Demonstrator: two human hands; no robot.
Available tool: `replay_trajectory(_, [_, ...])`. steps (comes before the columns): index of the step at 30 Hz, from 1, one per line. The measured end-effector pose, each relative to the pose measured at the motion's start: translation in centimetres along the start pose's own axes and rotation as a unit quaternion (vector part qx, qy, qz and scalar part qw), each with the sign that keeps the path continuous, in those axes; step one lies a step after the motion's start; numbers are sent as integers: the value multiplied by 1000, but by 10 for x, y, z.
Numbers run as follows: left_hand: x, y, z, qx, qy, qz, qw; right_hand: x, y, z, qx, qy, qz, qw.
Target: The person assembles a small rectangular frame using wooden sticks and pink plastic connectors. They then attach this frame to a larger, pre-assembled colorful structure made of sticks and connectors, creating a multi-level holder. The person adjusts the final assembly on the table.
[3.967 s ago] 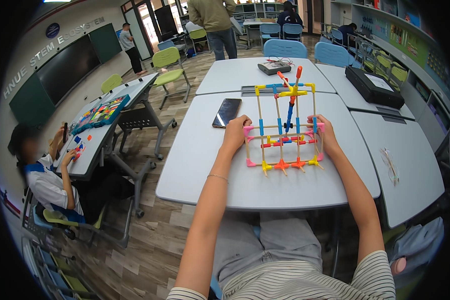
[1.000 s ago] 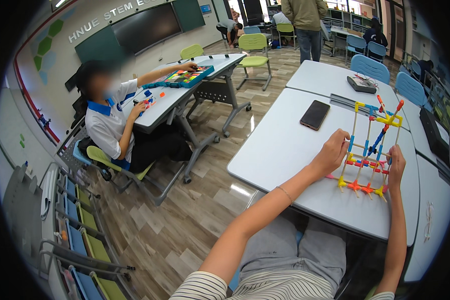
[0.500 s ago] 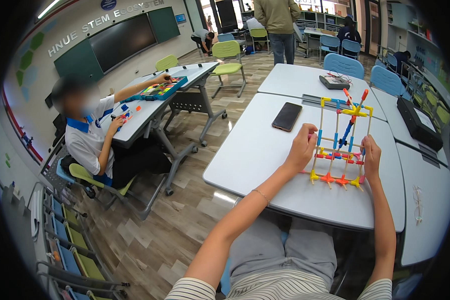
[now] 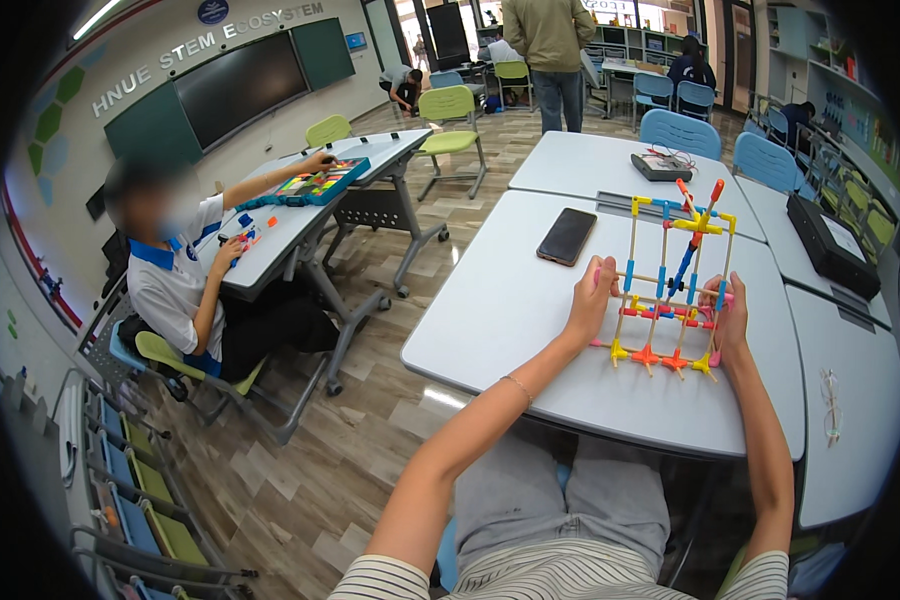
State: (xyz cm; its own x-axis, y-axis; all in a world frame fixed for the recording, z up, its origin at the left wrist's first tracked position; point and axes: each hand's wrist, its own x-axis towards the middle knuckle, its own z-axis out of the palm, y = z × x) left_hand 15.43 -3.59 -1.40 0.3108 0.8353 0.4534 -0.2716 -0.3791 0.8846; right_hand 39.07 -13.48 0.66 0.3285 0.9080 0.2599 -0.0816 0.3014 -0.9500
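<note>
A stick-and-connector frame (image 4: pixel 683 262) stands upright on the white table in front of me. It is built of thin wooden sticks joined by blue, yellow, orange, red and pink plastic connectors, with a slanted blue-and-red bar through its middle. My left hand (image 4: pixel 593 305) is closed at its left side, fingers curled by a pink connector at a stick's end. On the opposite side my right hand (image 4: pixel 730 312) grips the right edge, partly behind the sticks, with pink connectors at its fingers. Some fingertips are hidden.
A black phone (image 4: pixel 567 237) lies left of the frame. Behind are a grey box with wires (image 4: pixel 662 164) and, to the right, a black case (image 4: pixel 832 243). Glasses (image 4: pixel 831 408) rest on the right table. A person (image 4: pixel 175 270) sits at another table with a parts case (image 4: pixel 322 184).
My left hand has shifted slightly left and down, apart from the left upright. My right hand has moved a little lower and inward at the right edge. The frame stays standing.
</note>
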Motion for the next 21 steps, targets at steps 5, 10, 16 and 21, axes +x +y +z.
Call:
replay_trajectory(5, [5, -2, -6, 23, -15, -11, 1000, 9, 11, -11, 22, -20, 1, 1000])
replay_trajectory(10, [0, 6, -6, 69, 10, -28, 997, -4, -13, 8, -40, 79, -3, 996])
replay_trajectory(16, [-4, -2, -7, 62, 17, -35, 997, -7, 11, -7, -114, 94, -47, 988])
replay_trajectory(21, [-5, 0, -5, 64, -9, -17, 998, -9, 7, -4, -142, 135, -69, 978])
